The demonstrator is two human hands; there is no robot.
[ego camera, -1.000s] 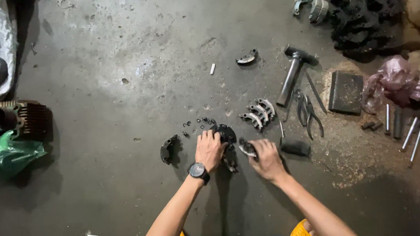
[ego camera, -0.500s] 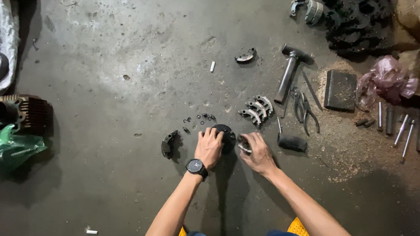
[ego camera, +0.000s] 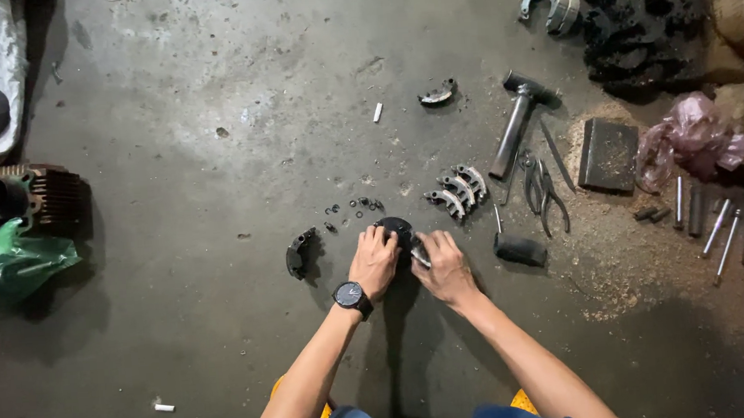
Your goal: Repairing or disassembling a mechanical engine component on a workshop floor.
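Black round part [ego camera: 395,228], centre frame on grey concrete floor [ego camera: 207,98], pinned between both hands: left hand [ego camera: 374,261] curled over its left side, right hand [ego camera: 443,265] gripping its right edge. Curved metal shoes [ego camera: 458,187] just upper right; steel hammer [ego camera: 518,120] beyond.

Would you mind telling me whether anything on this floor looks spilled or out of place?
Yes: pale sawdust-like grit is spilled across the grey concrete floor beside the dark flat block and grey metal rods.
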